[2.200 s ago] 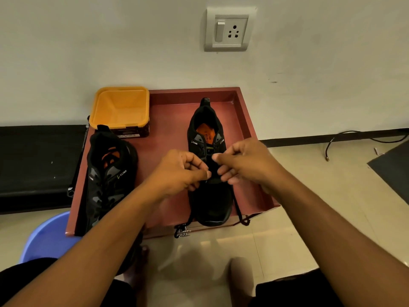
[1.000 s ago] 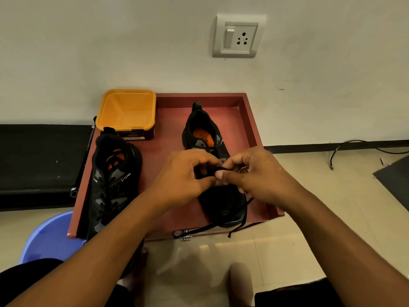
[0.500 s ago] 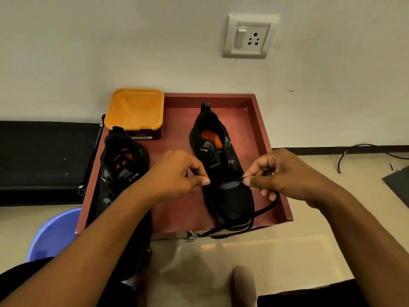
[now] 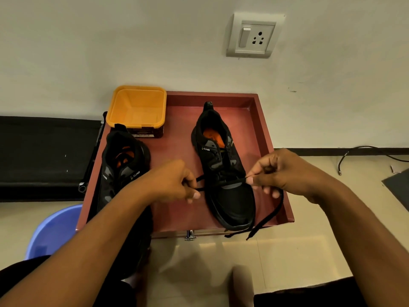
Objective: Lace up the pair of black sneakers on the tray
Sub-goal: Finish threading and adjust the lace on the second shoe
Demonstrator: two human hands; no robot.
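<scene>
Black lace (image 4: 269,216) runs crosswise over the sneaker (image 4: 232,202), toe towards me, by the near-right corner of the tray (image 4: 263,127); my left hand (image 4: 174,185) and right hand (image 4: 285,173) each pinch one strand, equally near, either side.

We face a plain off-white wall (image 4: 110,41) with a white switch-and-socket plate (image 4: 252,35) high on the right. A black skirting strip (image 4: 321,150) meets a pale tiled floor (image 4: 309,251), where a thin black cable (image 4: 343,160) trails. We see a dark low surface (image 4: 44,156) at left, a blue plastic rim (image 4: 53,231) below it, and a dark mat (image 4: 398,187) at the right edge.
</scene>
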